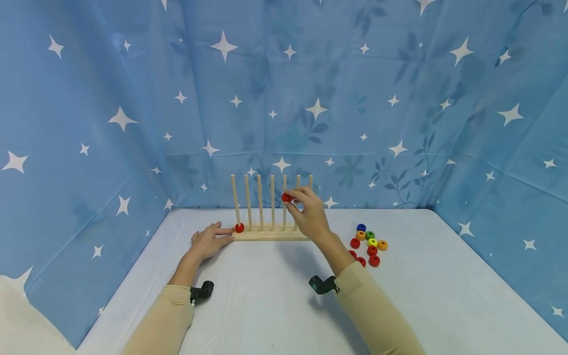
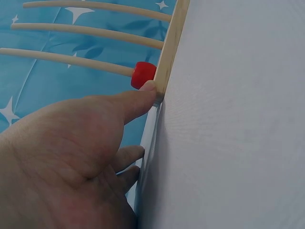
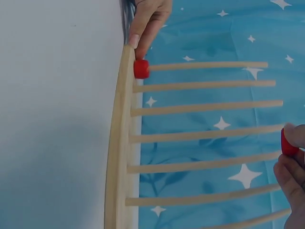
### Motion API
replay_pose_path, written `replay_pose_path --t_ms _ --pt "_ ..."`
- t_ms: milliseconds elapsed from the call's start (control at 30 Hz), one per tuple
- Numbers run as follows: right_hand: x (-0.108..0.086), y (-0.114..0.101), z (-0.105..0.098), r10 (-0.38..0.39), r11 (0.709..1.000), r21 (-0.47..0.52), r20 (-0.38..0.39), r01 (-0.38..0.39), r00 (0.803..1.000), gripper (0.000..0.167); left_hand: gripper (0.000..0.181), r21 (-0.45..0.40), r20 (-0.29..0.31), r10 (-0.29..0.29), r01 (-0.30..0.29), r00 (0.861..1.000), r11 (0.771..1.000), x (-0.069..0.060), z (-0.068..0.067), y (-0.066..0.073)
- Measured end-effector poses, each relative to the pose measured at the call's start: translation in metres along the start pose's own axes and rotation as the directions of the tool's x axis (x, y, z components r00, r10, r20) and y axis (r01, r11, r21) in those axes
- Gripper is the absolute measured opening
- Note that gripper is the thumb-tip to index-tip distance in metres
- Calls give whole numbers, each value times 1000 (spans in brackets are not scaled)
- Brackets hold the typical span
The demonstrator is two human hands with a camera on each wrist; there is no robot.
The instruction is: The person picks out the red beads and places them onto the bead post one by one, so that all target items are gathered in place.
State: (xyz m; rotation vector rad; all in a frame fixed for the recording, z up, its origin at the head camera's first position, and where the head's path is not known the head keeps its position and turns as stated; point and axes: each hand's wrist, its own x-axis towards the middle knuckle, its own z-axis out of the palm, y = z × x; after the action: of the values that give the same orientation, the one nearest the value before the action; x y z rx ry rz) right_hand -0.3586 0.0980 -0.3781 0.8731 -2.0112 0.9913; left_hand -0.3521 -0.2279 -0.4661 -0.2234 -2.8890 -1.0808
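Note:
A wooden peg rack (image 1: 270,235) stands on the white table, with a row of several upright pegs. One red bead (image 1: 239,228) sits at the foot of its leftmost peg. At the rack's left end, my left hand (image 1: 207,241) holds the base between thumb and finger, close beside that bead. My right hand (image 1: 310,214) pinches another red bead (image 1: 287,197) in the air, near the upper part of the pegs right of the middle. In the right wrist view this bead (image 3: 288,143) is between thumb and fingers, by the peg tips.
Loose beads lie to the right of the rack: several red ones (image 1: 374,260), orange ones (image 1: 382,245), a blue one (image 1: 361,227), a green one (image 1: 370,235) and a yellow one (image 1: 372,242). A blue star-patterned curtain (image 1: 266,98) hangs behind the table (image 1: 266,296).

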Motion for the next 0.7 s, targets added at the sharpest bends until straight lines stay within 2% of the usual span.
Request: replay_pose_path --t_ms 200,700 --pt "11 -9 8 4 1000 17 11 -5 1000 30 40 5 -3 0 0 1000 1000 -1 0 0" --pt "31 -27 26 -65 997 38 -2 65 998 27 41 3 6 -7 7 1000 1000 0 0 0"
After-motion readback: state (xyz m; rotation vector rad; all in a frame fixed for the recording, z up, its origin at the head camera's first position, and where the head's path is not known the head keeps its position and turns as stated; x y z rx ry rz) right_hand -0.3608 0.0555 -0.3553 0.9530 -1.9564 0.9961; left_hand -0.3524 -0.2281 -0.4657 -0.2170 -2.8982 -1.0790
